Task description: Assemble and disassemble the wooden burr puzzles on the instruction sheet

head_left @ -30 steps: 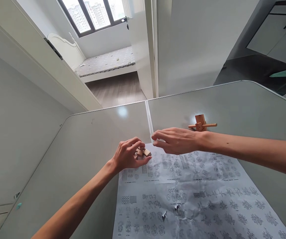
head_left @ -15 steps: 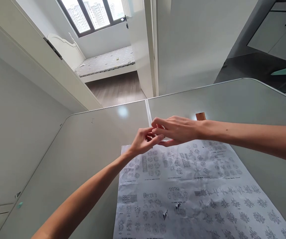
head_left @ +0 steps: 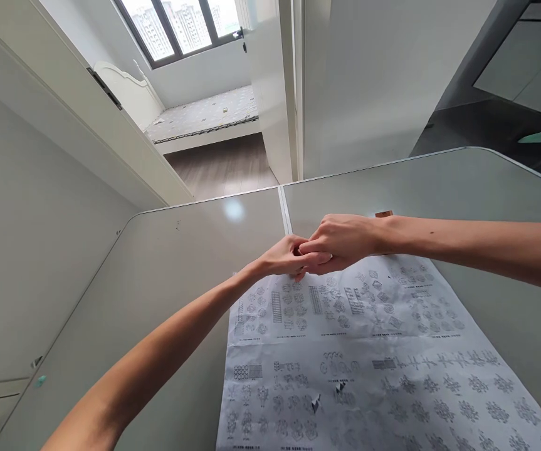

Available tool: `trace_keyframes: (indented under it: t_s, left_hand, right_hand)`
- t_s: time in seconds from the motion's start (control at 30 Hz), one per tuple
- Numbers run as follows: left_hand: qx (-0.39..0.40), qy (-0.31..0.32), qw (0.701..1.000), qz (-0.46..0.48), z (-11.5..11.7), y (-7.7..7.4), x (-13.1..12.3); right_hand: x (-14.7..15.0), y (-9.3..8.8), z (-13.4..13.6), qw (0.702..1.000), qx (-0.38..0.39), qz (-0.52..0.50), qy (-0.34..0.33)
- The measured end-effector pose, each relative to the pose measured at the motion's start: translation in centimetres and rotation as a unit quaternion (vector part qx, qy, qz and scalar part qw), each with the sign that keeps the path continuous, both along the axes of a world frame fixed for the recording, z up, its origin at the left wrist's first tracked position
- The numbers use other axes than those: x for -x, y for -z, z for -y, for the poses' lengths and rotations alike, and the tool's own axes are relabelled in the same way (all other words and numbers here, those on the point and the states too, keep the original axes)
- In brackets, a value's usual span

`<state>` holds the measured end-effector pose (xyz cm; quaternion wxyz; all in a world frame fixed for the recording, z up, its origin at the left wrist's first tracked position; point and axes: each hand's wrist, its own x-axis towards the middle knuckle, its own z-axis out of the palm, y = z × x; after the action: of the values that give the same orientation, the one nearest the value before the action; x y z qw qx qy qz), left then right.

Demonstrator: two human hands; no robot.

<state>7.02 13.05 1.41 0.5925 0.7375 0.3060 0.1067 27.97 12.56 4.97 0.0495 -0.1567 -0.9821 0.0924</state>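
Observation:
My left hand (head_left: 283, 256) and my right hand (head_left: 340, 241) meet above the far edge of a printed sheet of diagrams (head_left: 355, 357). Both have fingers curled together, pressed against each other. Whatever they hold is hidden inside the fingers. Behind my right wrist only the top of a small wooden piece (head_left: 383, 214) shows on the table.
The grey table (head_left: 157, 282) has a seam down the middle and rounded far corners. The paper sheet covers the near right part. Beyond the table are a white wall, a doorway with wooden floor, and a bed under a window.
My left hand has lifted the small wooden blocks from the paper's corner and come up to my right hand. Both hands have closed together, and the blocks are hidden from sight.

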Motion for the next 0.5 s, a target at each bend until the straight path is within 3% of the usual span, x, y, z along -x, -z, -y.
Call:
trace_keyframes:
  t_s: [0.23, 0.5]
  left_hand:
    - [0.013, 0.015, 1.0, 0.002, -1.1, -0.9, -1.1]
    - [0.008, 0.016, 1.0, -0.004, -0.6, -1.9, -1.5]
  right_hand:
    - [-0.9, -1.1, -0.2, 0.999, 0.009, 0.032, 0.029]
    - [-1.5, -0.7, 0.1, 0.998, 0.041, 0.026, 0.042]
